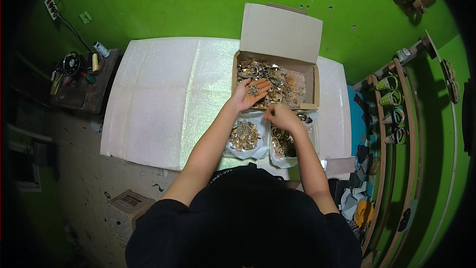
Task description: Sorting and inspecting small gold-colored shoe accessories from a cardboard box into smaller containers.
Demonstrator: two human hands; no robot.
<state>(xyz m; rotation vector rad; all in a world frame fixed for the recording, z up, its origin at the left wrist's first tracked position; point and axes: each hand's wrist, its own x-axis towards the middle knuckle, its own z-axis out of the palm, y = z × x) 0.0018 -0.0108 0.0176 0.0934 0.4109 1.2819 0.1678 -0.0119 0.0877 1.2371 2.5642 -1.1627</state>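
Small metal fittings point(254, 90), one cluster, lying on the upturned palm of the left hand point(247, 96), fingers extended, over the near left part of a cardboard box point(311, 82), lid raised, holding mixed metal hardware point(277, 82). Right hand point(281, 117): fingers curled, just nearer; cannot tell whether gripping anything. Nearer still: two white plastic bags point(254, 154) of metal pieces point(244, 135). Underneath: pale glittery tabletop point(153, 89). Beyond: green wall point(208, 5).

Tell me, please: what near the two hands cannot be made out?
In the head view:
Right hand: fingertips curled and blurred; anything held is unclear.
Left hand: bits on its palm are too small to identify.
Right white bag: contents partly covered by right forearm.
Cardboard box: whatever lies beneath its heap is hidden by upper pieces.
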